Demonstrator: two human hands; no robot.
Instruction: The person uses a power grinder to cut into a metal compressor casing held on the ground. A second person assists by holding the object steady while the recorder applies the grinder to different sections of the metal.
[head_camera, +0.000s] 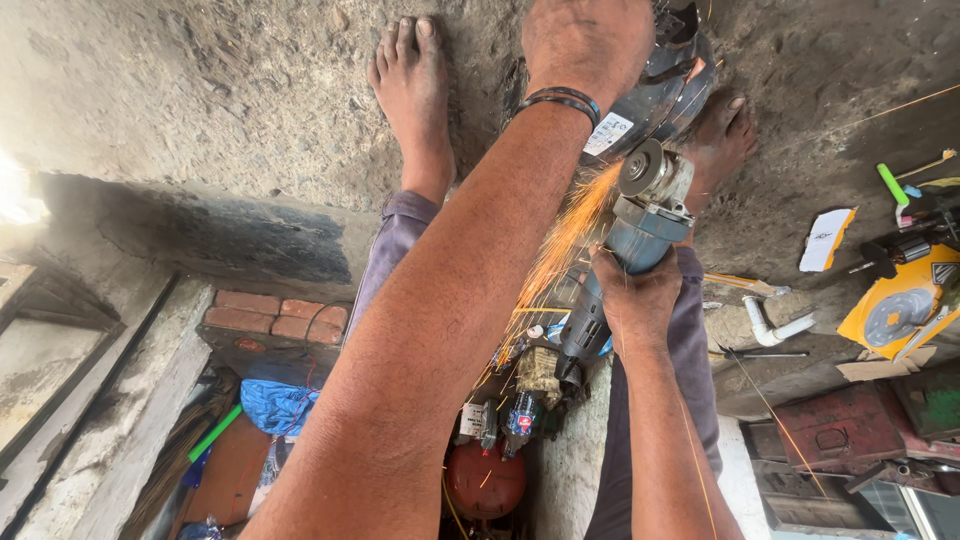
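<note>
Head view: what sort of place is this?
Probably a rough repair workshop: bare concrete floor, an angle grinder throwing sparks in the right hand, a red metal toolbox and loose tools lying about.
</note>
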